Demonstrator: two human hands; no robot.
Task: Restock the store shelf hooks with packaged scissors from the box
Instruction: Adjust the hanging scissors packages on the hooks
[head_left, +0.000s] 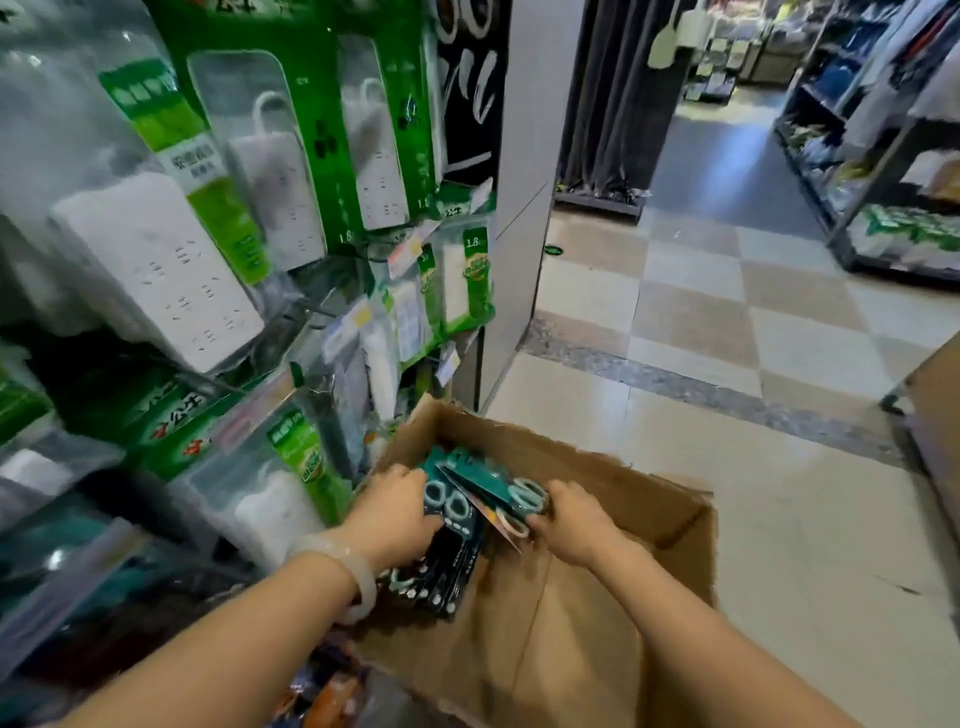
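While both arms reach down into the open cardboard box (597, 587), the scissors packs (457, 512) sit bunched at its far left corner, between the two hands. Left hand (392, 512): fingers curled over the near edge of a dark-carded stack, gripping it; pale-handled scissors show through the top pack. A pale bangle (358, 577) sits on that wrist. Right hand (574, 519): fingers curled round the end of a teal-carded pack tilted up out of the pile, its light handles just beside the knuckles. More dark packs (441, 582) lie on edge below the left wrist, against the box's left wall. Remaining box floor is bare brown cardboard; the far flap stands up and the right rim is torn and ragged.

Surroundings: display rack immediately left of the box, hung with green-and-clear packaged power strips (156, 270) in several tiers. The lowest packs (280, 483) hang out just beside the left forearm and the box's left edge, crowding the way on that side. Price tags (410, 244) show on the hook ends. No scissor hooks can be picked out; lower-left rack contents are too blurred to tell.

Beyond the rack: a grey pillar (524, 156), then checkered tile floor (727, 322) with a dark stone strip across it. Further shelving (883, 182) stands at far right, well apart. A second cardboard edge (935, 415) enters at the right margin.
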